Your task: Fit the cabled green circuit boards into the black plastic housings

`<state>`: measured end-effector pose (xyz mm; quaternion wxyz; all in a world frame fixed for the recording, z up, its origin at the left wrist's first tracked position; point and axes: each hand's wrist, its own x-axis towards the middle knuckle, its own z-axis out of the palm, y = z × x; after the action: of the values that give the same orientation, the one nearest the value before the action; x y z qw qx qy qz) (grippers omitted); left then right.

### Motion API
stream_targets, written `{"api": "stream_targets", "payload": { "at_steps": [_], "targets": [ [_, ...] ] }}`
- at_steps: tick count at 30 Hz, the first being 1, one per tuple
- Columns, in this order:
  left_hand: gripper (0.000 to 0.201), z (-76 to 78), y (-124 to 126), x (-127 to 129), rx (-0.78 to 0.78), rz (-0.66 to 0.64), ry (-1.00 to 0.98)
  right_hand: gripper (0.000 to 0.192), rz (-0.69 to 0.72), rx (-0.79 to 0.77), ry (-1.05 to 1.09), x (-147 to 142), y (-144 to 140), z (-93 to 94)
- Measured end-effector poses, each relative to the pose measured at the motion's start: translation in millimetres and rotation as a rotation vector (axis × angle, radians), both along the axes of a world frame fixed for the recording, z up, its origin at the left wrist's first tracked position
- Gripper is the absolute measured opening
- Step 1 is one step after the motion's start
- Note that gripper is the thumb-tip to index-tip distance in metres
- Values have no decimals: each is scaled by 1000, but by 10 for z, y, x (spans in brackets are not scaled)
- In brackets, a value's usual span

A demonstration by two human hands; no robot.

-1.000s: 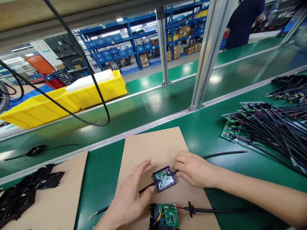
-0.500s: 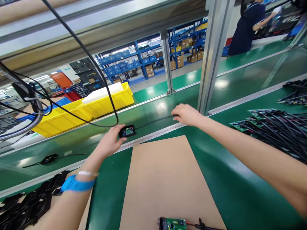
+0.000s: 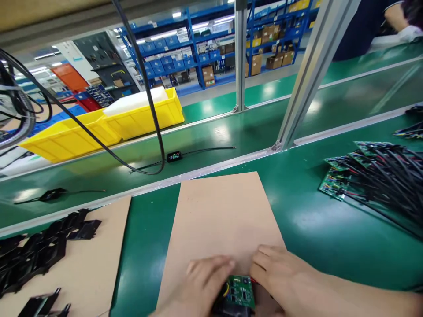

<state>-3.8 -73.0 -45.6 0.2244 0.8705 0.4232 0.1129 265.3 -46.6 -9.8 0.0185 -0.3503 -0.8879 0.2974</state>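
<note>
Head view: both your hands are down at the very bottom edge of the frame, on the near end of the brown cardboard sheet (image 3: 221, 215). Your left hand (image 3: 203, 286) and right hand (image 3: 287, 281) sit either side of the green circuit board (image 3: 242, 291), which is seated in a black housing (image 3: 228, 306) that's half cut off by the frame. Left fingers (image 3: 211, 266) curl against the board's left side, right fingers (image 3: 264, 259) press in at its right edge, so both sets look closed on it, though the grip underneath is hidden.

Loads of open room ahead: the whole upper part of that flat, matte cardboard is bare, and smooth glossy green table (image 3: 304, 220) runs to the right of it. A second cardboard sheet (image 3: 99, 264) lies to the left, carrying a pile of black plastic parts (image 3: 36, 251).

On the shiny conveyor belt (image 3: 205, 141) past the metal rail: one small cabled unit (image 3: 174, 156) and another black one (image 3: 53, 194) further left. Two yellow bins (image 3: 99, 127) behind. A heap of wired boards (image 3: 373, 176) is on the right, too tangled to count.
</note>
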Motion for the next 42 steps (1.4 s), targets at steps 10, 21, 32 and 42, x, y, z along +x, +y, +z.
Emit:
{"api": "stream_targets", "payload": {
  "at_steps": [10, 21, 32, 42],
  "targets": [
    [73, 111, 49, 335, -95, 94, -205, 9, -151, 1, 254, 82, 363, -19],
    [29, 367, 214, 469, -515, 404, -489, 12, -159, 257, 299, -127, 377, 92],
    [16, 527, 191, 420, -709, 345, -357, 45, 121, 596, -83, -469, -86, 173],
    [47, 509, 38, 145, -371, 241, -56, 41, 117, 390, -13, -189, 159, -4]
  ]
}}
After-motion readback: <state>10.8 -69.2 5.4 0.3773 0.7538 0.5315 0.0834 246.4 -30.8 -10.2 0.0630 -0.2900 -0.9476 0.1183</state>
